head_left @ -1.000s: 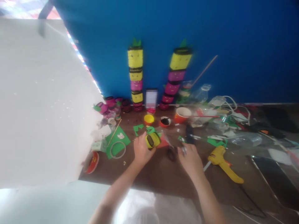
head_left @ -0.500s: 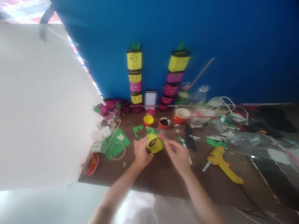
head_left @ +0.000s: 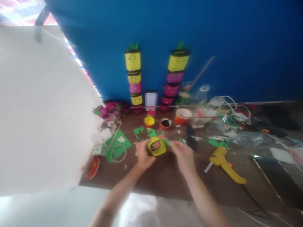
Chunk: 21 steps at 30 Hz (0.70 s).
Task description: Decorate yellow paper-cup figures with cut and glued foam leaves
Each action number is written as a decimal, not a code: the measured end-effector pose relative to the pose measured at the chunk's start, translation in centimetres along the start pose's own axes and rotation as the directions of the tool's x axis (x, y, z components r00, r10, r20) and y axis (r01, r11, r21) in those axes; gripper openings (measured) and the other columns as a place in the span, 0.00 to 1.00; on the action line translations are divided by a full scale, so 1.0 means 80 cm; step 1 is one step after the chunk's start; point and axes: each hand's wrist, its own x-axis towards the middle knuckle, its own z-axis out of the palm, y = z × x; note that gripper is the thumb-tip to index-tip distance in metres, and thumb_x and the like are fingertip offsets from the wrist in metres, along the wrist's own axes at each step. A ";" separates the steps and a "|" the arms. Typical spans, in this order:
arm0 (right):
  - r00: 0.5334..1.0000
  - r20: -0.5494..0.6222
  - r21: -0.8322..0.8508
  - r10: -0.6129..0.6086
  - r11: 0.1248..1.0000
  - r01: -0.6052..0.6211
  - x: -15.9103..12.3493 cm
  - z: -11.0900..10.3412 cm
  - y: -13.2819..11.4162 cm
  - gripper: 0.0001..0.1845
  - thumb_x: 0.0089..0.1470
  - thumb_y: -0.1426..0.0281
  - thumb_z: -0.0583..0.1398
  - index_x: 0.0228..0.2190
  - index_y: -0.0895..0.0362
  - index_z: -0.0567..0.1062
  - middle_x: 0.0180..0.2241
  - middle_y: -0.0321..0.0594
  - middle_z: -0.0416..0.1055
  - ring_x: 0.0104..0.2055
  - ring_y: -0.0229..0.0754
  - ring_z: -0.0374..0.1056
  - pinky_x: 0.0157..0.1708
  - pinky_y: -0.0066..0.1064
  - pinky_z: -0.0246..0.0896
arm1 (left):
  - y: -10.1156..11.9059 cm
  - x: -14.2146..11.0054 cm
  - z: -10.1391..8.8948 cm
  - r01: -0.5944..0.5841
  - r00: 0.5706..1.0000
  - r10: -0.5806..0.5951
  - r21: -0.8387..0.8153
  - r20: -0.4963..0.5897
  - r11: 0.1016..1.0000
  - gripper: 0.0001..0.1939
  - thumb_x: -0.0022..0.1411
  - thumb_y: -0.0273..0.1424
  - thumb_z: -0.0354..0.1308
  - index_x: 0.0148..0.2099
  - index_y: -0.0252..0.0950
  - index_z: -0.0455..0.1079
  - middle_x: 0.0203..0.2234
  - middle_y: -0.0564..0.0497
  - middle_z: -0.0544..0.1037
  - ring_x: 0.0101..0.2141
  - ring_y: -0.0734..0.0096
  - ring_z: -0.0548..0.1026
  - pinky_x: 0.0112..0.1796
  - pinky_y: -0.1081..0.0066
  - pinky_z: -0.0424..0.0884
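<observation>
My left hand (head_left: 143, 155) is wrapped round the left side of a small yellow painted cup (head_left: 161, 150) with a black rim, which looks like a cut bottle section. The cup is tilted so that its opening partly faces me. Close to the cup's right side, my right hand (head_left: 183, 155) has its fingers pinched on a small green piece (head_left: 167, 143). Blur hides whether that piece touches the cup. Just beyond the hands lie green paper scraps (head_left: 139, 132), a yellow paint pot (head_left: 149, 121) and a pot of black paint (head_left: 165, 123).
Two stacks of yellow and magenta cups, a left stack (head_left: 133, 63) and a right stack (head_left: 178, 61), stand against the blue wall. A yellow glue gun (head_left: 222, 161) lies right, near a black phone-like slab (head_left: 274, 178). Clear plastic bottles (head_left: 247, 138) crowd the right. A tape ring (head_left: 118, 154) lies left.
My left hand has turned the cup so more of its opening shows. The green piece now shows at my right fingertips. The whole view has shifted slightly.
</observation>
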 end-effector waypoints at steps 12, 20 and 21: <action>0.993 0.036 0.217 0.110 0.969 -0.115 0.008 -0.002 0.012 0.14 0.42 0.59 0.65 0.27 0.58 0.75 0.26 0.39 0.76 0.28 0.40 0.72 0.30 0.32 0.68 | 0.002 -0.002 0.002 -0.012 1.000 0.010 -0.086 -0.016 0.996 0.34 0.41 0.34 0.67 0.51 0.38 0.60 0.40 0.46 0.72 0.38 0.62 0.69 0.40 0.62 0.65; 0.989 -0.041 0.306 0.140 0.944 -0.121 0.013 0.000 0.013 0.16 0.40 0.58 0.65 0.25 0.57 0.72 0.22 0.37 0.73 0.25 0.40 0.71 0.26 0.34 0.69 | 0.000 -0.005 0.007 0.039 0.999 -0.042 -0.148 -0.021 0.988 0.34 0.39 0.34 0.68 0.50 0.38 0.61 0.41 0.46 0.71 0.38 0.64 0.69 0.39 0.64 0.66; 0.988 -0.074 0.307 0.132 0.946 -0.103 0.014 -0.001 0.013 0.16 0.40 0.57 0.64 0.25 0.57 0.71 0.22 0.36 0.73 0.25 0.40 0.71 0.27 0.34 0.69 | 0.000 -0.004 0.007 0.045 0.999 -0.048 -0.149 -0.019 0.988 0.34 0.39 0.35 0.68 0.50 0.38 0.61 0.41 0.46 0.70 0.38 0.64 0.69 0.39 0.64 0.66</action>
